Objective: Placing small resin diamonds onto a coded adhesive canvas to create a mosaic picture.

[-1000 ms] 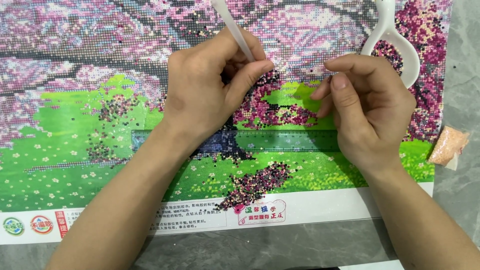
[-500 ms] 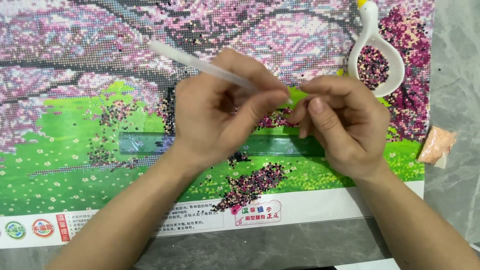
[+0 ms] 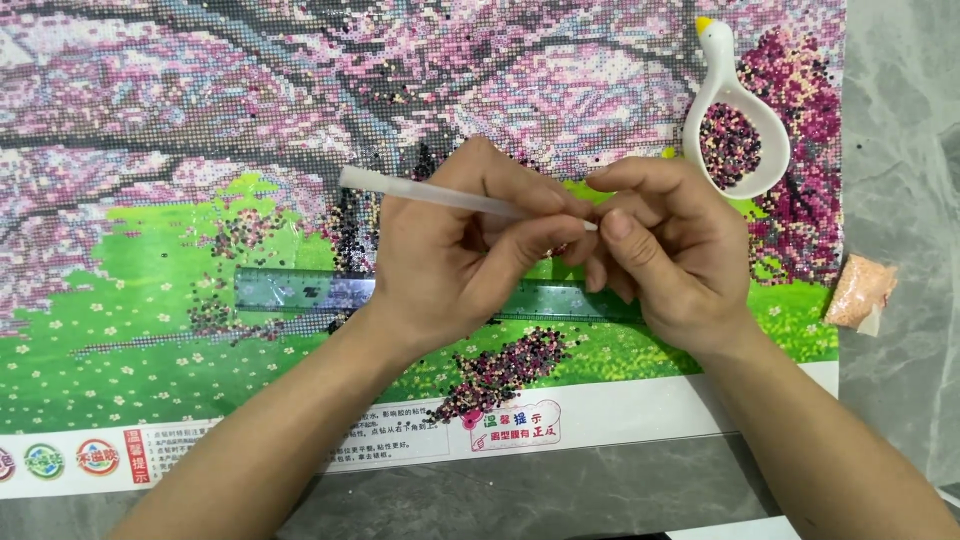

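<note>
Over the middle of the canvas: your two hands meet, fingertips together, above the green lawn part of the picture.
Left hand: your left hand (image 3: 450, 262) is curled around a slim white plastic pen (image 3: 455, 196), pinched between thumb and fingers; the barrel runs out towards 9 o'clock and its tip points to 3 o'clock.
Right hand: your right hand (image 3: 665, 258) is closed narrow, thumb and forefinger pressed together right at the pen's tip; whether anything small sits between them cannot be told.
Under the hands: a clear green-tinted plastic ruler (image 3: 300, 290) lies flat across the canvas, running 9 to 3 o'clock, partly covered by both hands.
At 6 o'clock of the hands: a loose heap of dark pink and black beads (image 3: 505, 368) lies on the lawn area, near your left wrist.
At 1 o'clock of the right hand: a white swan-shaped dish (image 3: 738, 120) holds more dark beads.
At 3 o'clock: a small clear bag of pale orange beads (image 3: 858, 292) lies at the canvas edge.
Beneath all: a large bead-mosaic canvas of pink blossom trees and green grass (image 3: 150, 150) rests on a grey stone-look table (image 3: 900, 150).
</note>
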